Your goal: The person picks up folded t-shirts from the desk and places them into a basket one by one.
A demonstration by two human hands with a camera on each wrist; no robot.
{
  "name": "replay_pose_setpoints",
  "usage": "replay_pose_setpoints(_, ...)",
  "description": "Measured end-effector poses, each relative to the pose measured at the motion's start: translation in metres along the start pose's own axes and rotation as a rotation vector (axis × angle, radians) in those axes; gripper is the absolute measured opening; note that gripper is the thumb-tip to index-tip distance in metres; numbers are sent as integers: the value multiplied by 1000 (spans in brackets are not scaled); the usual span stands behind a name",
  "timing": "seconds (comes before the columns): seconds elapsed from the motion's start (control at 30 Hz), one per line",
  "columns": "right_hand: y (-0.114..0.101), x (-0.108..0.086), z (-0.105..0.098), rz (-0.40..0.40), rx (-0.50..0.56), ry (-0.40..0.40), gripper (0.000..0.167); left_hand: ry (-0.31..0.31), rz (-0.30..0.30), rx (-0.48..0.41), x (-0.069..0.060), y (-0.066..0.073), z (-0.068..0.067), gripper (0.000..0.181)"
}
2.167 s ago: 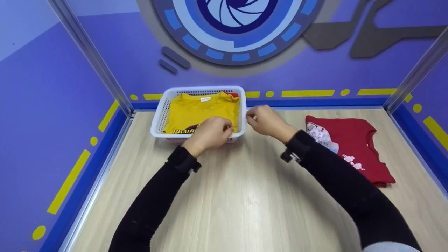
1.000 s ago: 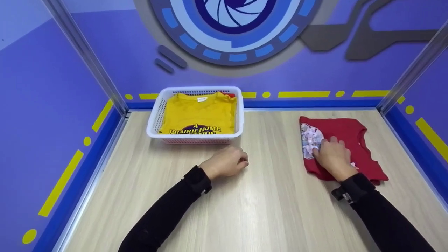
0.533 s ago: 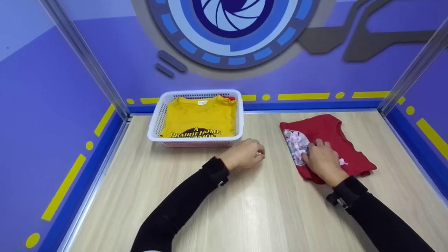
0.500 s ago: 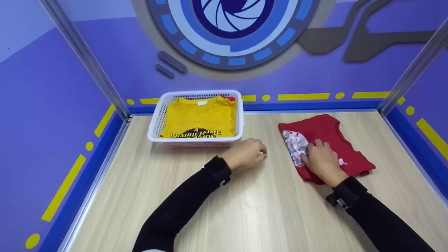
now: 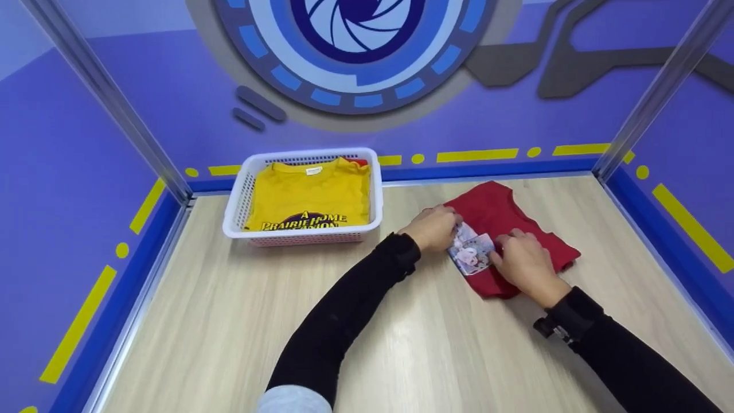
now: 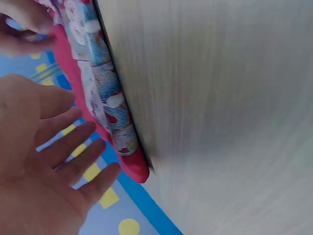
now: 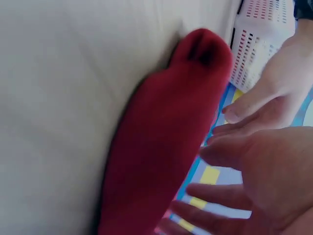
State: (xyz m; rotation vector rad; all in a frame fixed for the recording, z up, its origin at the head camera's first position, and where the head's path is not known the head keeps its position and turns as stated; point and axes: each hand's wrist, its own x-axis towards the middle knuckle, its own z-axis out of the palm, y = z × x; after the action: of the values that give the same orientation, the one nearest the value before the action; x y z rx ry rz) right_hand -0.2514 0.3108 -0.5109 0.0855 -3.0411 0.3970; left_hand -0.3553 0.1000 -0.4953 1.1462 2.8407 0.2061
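Note:
A folded red T-shirt (image 5: 487, 212) with a pale picture print lies on the table at the right, turned at a slant. My left hand (image 5: 434, 228) is at its left edge; in the left wrist view the fingers of this hand (image 6: 44, 147) are spread and fairly straight beside the printed fold. On top of the shirt rests my right hand (image 5: 524, 258), near the print. In the right wrist view that hand (image 7: 264, 186) has its thumb and fingers apart, touching or just over the red cloth (image 7: 156, 137). Neither hand visibly grips the fabric.
A white plastic basket (image 5: 229, 215) stands at the back left against the wall. In it lies a folded yellow T-shirt (image 5: 309, 195) with lettering, and a bit of red cloth (image 5: 360, 163) shows behind. Printed panels (image 5: 355, 137) enclose the wooden table (image 5: 367, 321) on three sides.
My right hand has moved from beside the basket onto the red T-shirt, which has shifted left and turned. My left hand has left the basket and come right to the shirt's left edge.

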Motion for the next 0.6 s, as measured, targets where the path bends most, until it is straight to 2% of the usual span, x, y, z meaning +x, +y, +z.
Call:
replay_pose_setpoints(0.13,7,-2,2,24,-41,-37,50,-54,4,2,5,-9,7,42)
replay_pose_setpoints(0.27,9,1,7,9,-37,-40,52,-79,-6,21,1,-17,11,47)
replay_pose_setpoints(0.43,8,9,7,3,-14,-51,53,-95,-10,46,-9,-18,6,45)
replay_pose_setpoints(0.6,8,27,5,-75,-7,-99,55,-110,-31,68,-26,-23,3,43)
